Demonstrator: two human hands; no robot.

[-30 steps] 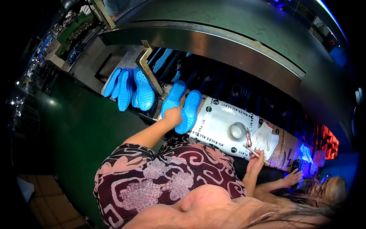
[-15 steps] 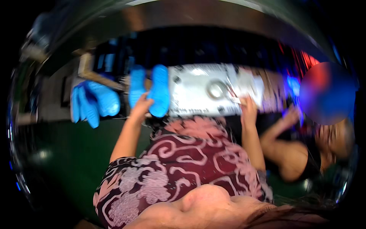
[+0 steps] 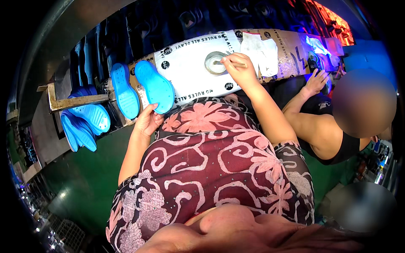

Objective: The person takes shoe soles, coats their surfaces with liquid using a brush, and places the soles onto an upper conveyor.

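A bright blue shoe sole (image 3: pixel 154 84) lies slanted at the left end of the white printed sheeting (image 3: pixel 190 78). My left hand (image 3: pixel 147 120) pinches its near end, with the thumb on top. Beside it on the left rests a second blue sole (image 3: pixel 124 90) with small holes, apart from my fingers. A round dish (image 3: pixel 209 67) with pale contents stands on the sheeting. Over its right side, my right hand (image 3: pixel 242 71) is closed around a thin brush (image 3: pixel 241 65), whose tip reaches into the dish.
More blue soles (image 3: pixel 95 118) hang in a stack at the left, by a wooden frame (image 3: pixel 78 102). White cloths (image 3: pixel 258 52) lie on cardboard right of the dish. Dark shoe pieces (image 3: pixel 185 19) line the far side. A co-worker's hand (image 3: pixel 315 82) rests at the right.
My right hand has moved from the white cloths to the dish, bringing the brush into it. My left hand stays at the sole's near end. The whole view has tilted.
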